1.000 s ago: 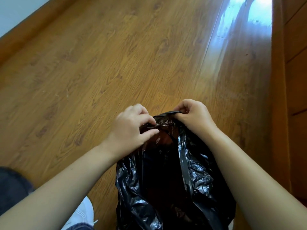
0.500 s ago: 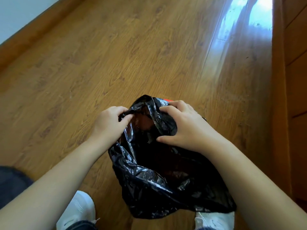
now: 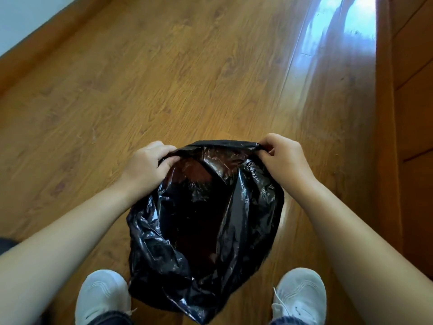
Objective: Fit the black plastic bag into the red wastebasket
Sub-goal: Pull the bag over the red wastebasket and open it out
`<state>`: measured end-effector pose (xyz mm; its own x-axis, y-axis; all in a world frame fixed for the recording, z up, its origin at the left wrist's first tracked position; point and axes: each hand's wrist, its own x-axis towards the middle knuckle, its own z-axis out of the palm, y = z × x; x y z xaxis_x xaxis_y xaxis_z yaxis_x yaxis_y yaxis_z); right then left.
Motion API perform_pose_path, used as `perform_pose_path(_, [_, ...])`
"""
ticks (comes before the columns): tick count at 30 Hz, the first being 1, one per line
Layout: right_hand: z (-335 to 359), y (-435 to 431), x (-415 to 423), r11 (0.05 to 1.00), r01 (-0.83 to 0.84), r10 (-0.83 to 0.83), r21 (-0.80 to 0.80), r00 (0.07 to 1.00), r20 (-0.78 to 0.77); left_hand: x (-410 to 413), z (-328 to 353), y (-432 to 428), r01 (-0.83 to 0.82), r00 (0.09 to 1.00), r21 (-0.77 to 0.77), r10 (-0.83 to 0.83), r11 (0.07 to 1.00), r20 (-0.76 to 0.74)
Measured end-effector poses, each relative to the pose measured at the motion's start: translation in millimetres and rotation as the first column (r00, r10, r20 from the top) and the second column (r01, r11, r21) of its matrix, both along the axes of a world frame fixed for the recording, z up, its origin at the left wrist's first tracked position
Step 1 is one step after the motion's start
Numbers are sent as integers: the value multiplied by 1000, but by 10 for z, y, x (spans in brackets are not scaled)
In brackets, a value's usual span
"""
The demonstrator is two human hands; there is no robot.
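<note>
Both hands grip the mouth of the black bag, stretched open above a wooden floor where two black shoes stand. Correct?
Not quite. The head view shows the shoes are white, not black. The left hand and right hand do grip the mouth of the black bag, stretched open above the wooden floor.

Glossy black plastic bag (image 3: 206,219) at centre, reddish-brown tint through its film, warm brown wood-grain floor (image 3: 164,78), blue-white glare stripe (image 3: 311,43) at 1 o'clock, white left shoe (image 3: 103,294) at 7 o'clock, white right shoe (image 3: 301,292) at 5 o'clock, pale grey-blue wall (image 3: 28,17) at 11 o'clock
</note>
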<state>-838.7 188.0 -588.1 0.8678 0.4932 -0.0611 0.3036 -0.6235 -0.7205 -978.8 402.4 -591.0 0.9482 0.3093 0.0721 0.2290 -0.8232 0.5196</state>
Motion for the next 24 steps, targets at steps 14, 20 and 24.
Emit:
perform_pose_path(14, [-173,-127,33,962,249,-155,113,837,-524,-52,-1,93,-71,997,-109,72,992,6])
perform_pose_path(20, [-152,-176,-127,963,103,-36,250,965,-260,-64,-97,155,-200,980,-134,200,971,-14])
perform_pose_path(24, [68,-163,-289,936,-143,176,320,981,-77,-77,-120,197,-268,963,-137,269,954,-11])
